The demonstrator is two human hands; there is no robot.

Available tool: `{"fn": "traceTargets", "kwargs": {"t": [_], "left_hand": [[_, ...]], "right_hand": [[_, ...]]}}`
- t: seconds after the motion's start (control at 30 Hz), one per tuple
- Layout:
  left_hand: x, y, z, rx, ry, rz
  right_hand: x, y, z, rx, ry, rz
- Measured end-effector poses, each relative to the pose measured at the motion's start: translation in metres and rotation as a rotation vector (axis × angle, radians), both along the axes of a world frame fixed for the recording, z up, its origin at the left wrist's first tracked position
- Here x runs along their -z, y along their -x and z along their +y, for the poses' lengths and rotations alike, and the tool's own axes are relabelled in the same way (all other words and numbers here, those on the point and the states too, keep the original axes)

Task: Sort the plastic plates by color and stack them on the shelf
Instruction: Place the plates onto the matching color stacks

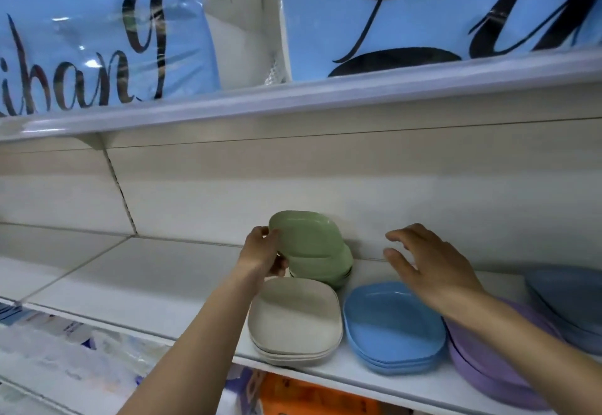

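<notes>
My left hand (262, 253) grips the left rim of a green plate (306, 234), tilted up over a stack of green plates (332, 269) at the back of the white shelf (146, 281). In front of it lies a stack of beige plates (293, 317). To its right sits a stack of blue plates (391, 326). My right hand (430, 268) hovers above the blue stack with fingers spread, holding nothing. Purple plates (482, 362) lie under my right forearm, and a grey-blue stack (566, 300) is at the far right.
The shelf's left half (97, 271) is bare white board with a back panel (325, 170) behind. An upper shelf edge (293, 98) overhangs, carrying blue packaged goods (81, 40). Packaged items (65, 349) and an orange pack (309, 398) fill the level below.
</notes>
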State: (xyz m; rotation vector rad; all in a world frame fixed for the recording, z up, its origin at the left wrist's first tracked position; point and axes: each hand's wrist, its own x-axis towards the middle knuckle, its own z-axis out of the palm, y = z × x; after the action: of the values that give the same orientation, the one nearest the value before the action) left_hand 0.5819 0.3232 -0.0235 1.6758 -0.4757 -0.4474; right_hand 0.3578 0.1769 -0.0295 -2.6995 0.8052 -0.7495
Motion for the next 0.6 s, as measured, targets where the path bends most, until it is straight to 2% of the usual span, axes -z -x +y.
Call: {"fn": "traceTargets", "kwargs": {"t": [0.13,0.2,0.23,0.3,0.33,0.4,0.5,0.6], "left_hand": [[0.009,-0.011,-0.026,0.082,-0.07,0.057],[0.017,-0.016,-0.031,0.113,-0.172,0.013],[0.018,-0.017,-0.031,0.118,-0.292,-0.105],[0.02,-0.02,-0.031,0.074,-0.627,-0.49],[0.02,-0.017,-0.03,0.024,-0.72,-0.638],[0.017,-0.003,-0.028,-0.001,-0.696,-0.743],[0.013,0.038,-0.023,0.084,-0.568,-0.931],[0.01,0.09,-0.018,0.093,-0.394,-1.147]], "right_hand": [[-0.004,0.014,-0.005,0.048,0.009,-0.016],[-0.008,0.022,-0.007,0.071,0.023,-0.031],[-0.01,0.026,-0.008,0.08,0.029,-0.037],[-0.014,0.034,-0.008,0.091,0.036,-0.037],[-0.016,0.038,-0.008,0.093,0.043,-0.039],[-0.017,0.047,-0.009,0.102,0.067,-0.049],[-0.018,0.068,-0.007,0.144,0.098,-0.051],[-0.016,0.1,-0.007,0.187,0.248,-0.059]]}}
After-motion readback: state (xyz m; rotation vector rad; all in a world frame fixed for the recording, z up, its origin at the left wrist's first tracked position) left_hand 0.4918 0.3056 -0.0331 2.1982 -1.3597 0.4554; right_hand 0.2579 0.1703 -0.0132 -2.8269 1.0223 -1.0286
